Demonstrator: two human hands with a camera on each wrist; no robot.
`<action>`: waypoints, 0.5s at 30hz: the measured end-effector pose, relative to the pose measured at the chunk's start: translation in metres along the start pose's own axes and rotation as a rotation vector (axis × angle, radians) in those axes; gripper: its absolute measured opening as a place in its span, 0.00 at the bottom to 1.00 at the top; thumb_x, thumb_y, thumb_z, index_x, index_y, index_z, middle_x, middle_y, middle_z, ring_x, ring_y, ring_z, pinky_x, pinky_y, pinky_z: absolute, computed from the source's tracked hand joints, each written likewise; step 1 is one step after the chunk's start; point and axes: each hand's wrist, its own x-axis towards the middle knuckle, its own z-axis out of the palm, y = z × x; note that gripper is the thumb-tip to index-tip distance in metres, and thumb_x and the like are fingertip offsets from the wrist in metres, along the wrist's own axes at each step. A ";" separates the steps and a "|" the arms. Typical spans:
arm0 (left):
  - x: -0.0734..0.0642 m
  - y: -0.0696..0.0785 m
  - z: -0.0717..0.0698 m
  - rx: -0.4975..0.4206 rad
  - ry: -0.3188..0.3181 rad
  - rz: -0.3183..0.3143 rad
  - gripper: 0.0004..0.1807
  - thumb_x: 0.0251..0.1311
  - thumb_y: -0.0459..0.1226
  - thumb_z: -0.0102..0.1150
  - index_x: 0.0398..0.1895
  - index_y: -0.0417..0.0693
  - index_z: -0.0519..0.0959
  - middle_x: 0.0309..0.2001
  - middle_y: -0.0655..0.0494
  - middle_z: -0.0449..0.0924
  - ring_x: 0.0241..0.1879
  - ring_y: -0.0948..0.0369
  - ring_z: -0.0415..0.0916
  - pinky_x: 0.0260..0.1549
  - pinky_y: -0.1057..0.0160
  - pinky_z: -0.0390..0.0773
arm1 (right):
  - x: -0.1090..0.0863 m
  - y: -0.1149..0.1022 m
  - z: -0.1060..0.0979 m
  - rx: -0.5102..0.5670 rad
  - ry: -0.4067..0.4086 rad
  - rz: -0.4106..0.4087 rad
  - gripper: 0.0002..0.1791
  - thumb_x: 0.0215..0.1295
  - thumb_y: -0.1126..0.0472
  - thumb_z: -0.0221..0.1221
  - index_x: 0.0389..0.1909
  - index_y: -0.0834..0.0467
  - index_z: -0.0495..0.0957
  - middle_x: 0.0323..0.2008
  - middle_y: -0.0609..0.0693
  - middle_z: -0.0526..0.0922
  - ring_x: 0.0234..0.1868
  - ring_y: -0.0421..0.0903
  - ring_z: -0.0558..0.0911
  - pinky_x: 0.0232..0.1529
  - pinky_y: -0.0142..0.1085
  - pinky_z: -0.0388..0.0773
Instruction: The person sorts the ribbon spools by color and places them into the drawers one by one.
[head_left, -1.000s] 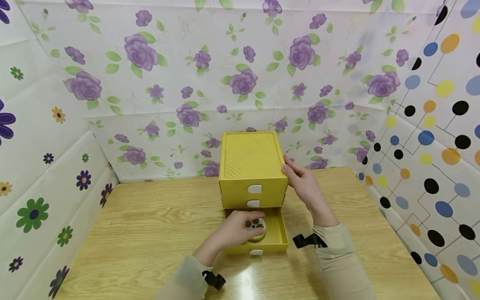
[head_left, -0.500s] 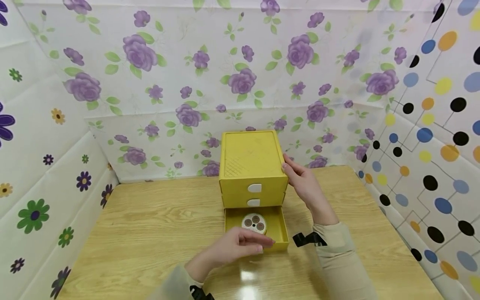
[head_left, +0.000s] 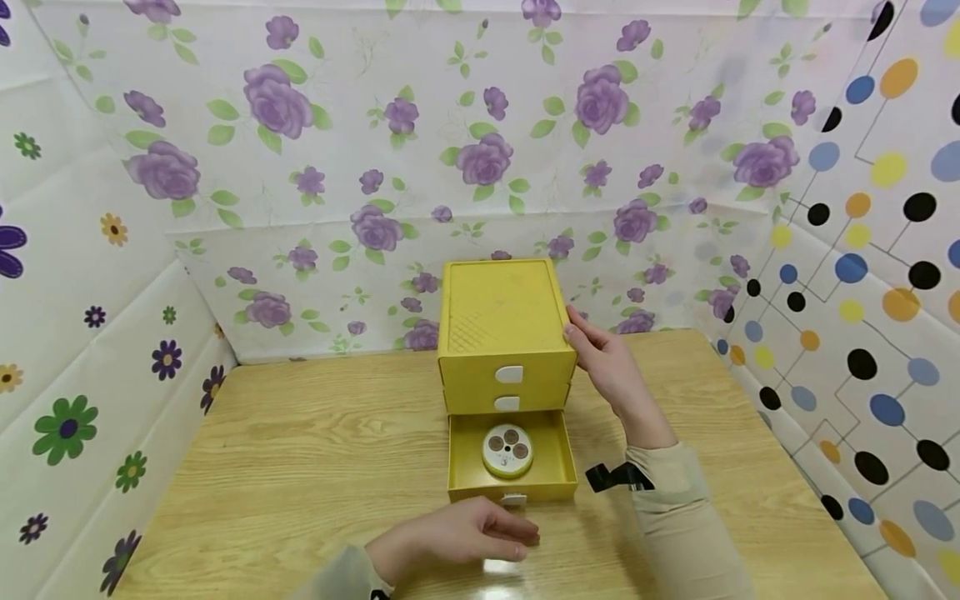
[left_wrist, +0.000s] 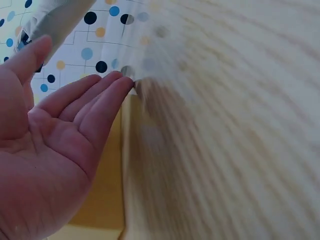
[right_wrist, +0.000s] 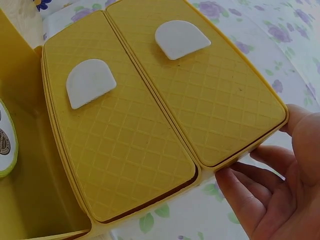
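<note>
A small yellow drawer cabinet (head_left: 502,308) stands at the back of the wooden table, its bottom drawer (head_left: 553,460) pulled out. In that drawer lies a round white-faced disc (head_left: 504,465) with a yellow-green rim and three brown circles. My right hand (head_left: 615,375) holds the cabinet's right side, thumb at the top edge and fingers along the side wall. In the right wrist view, the upper two drawers with white tab handles (right_wrist: 91,84) are closed. My left hand (head_left: 468,533) is in front of the bottom drawer, holding nothing, its fingers extended in the left wrist view.
The wooden table (head_left: 315,450) extends to both sides of the cabinet. A rose-patterned sheet (head_left: 322,192) hangs close behind it. Other sheets, one with flowers (head_left: 97,250) and one with coloured dots (head_left: 862,275), flank the table left and right.
My left hand has drawn back out of the bottom drawer toward the front, leaving the disc fully uncovered inside. The right hand stays on the cabinet.
</note>
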 end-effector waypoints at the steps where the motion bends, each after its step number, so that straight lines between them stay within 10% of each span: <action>1: -0.001 -0.001 0.000 -0.028 0.013 -0.007 0.24 0.79 0.39 0.61 0.70 0.37 0.79 0.65 0.54 0.84 0.63 0.66 0.79 0.62 0.71 0.76 | 0.000 0.000 0.000 0.000 0.000 0.002 0.34 0.82 0.38 0.55 0.83 0.43 0.64 0.82 0.43 0.62 0.83 0.48 0.57 0.73 0.52 0.72; 8: -0.003 -0.008 0.005 -0.490 0.111 -0.102 0.25 0.81 0.38 0.57 0.69 0.25 0.74 0.63 0.35 0.82 0.64 0.46 0.81 0.63 0.56 0.81 | 0.000 0.000 0.001 -0.009 0.012 0.014 0.34 0.80 0.36 0.55 0.82 0.41 0.65 0.81 0.43 0.63 0.82 0.48 0.60 0.72 0.52 0.74; 15: -0.002 -0.016 0.016 -0.793 0.298 -0.203 0.25 0.80 0.40 0.59 0.66 0.26 0.76 0.58 0.35 0.85 0.59 0.49 0.85 0.60 0.57 0.83 | 0.000 0.000 0.001 -0.011 0.011 0.020 0.34 0.80 0.35 0.55 0.81 0.39 0.66 0.81 0.42 0.64 0.82 0.47 0.61 0.71 0.51 0.75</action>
